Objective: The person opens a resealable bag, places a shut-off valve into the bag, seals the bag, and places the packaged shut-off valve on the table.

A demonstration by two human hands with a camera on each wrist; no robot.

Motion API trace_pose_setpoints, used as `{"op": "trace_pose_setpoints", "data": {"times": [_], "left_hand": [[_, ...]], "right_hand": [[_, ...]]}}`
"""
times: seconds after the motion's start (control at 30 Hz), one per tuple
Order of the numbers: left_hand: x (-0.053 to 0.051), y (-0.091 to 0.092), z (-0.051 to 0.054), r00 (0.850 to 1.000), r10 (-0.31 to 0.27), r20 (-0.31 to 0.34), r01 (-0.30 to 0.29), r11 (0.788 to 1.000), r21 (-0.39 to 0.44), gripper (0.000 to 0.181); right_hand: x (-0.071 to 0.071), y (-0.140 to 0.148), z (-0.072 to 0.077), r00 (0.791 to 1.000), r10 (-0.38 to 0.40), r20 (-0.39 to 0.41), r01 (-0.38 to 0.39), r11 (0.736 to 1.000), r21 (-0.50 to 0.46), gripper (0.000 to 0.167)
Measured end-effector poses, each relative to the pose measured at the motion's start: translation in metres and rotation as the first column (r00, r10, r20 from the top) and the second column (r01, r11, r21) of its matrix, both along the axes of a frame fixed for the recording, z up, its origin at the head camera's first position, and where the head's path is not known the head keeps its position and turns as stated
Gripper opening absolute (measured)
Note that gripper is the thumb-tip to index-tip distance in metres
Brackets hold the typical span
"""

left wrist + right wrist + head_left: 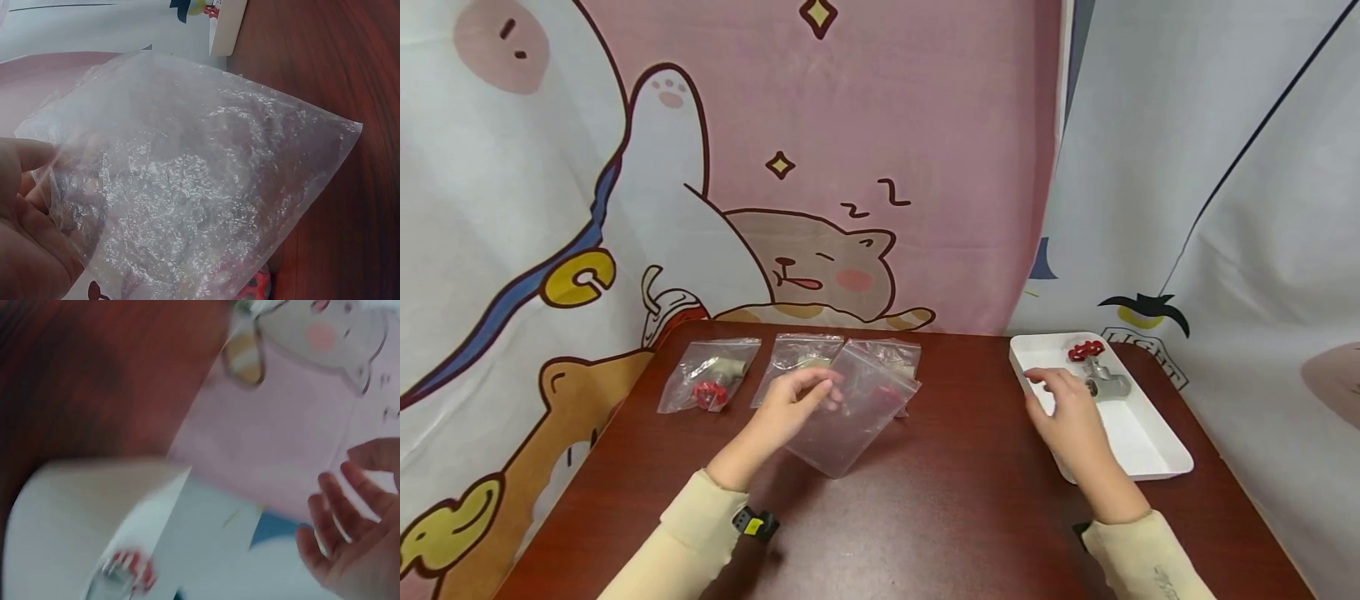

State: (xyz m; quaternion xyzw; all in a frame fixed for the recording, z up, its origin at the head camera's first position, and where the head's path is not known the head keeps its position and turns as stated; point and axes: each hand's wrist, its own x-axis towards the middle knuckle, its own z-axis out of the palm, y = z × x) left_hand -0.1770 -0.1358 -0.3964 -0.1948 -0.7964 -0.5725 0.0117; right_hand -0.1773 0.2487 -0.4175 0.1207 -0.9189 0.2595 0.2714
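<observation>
My left hand (790, 408) pinches a clear zip bag (854, 421) along one side and holds it up above the table. In the left wrist view the bag (181, 169) spreads out flat from between thumb and fingers, with nothing seen inside it. At the near left side of a white tray (1153, 446), my right hand (1070, 421) hovers with loosely bent fingers and holds nothing. Inside the tray lies a metal valve (1112, 386) with a red handwheel (1086, 350). The right wrist view shows that hand (350, 531) relaxed, its fingers apart.
At the back left lies a zip bag (688, 375) containing a valve with a red handwheel. Two more filled bags lie partly behind the held one, including a bag (786, 354) by my left hand. A patterned cloth (962, 208) hangs behind the dark wooden table (955, 508).
</observation>
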Motion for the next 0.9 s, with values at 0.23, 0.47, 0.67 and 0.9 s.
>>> {"op": "trace_pose_setpoints", "data": {"times": [0.23, 0.47, 0.67, 0.9], "left_hand": [[0.008, 0.001, 0.015, 1.0, -0.01, -0.013, 0.01, 0.999, -0.04, 0.02], [0.011, 0.003, 0.017, 0.999, -0.015, -0.029, 0.013, 0.997, -0.074, 0.02], [0.008, 0.002, 0.01, 0.999, -0.022, -0.036, 0.019, 0.996, -0.083, 0.021], [-0.004, -0.005, -0.015, 0.999, 0.004, -0.053, -0.008, 0.998, -0.067, 0.023]], "right_hand": [[-0.003, -0.058, 0.003, 0.937, 0.344, 0.055, -0.334, 0.932, -0.144, 0.033], [-0.008, -0.099, 0.008, 0.868, 0.481, 0.119, -0.457, 0.87, -0.182, 0.036], [-0.019, -0.118, 0.004, 0.85, 0.507, 0.144, -0.472, 0.854, -0.217, 0.033], [-0.026, -0.129, -0.005, 0.864, 0.47, 0.179, -0.416, 0.868, -0.271, 0.022]]}}
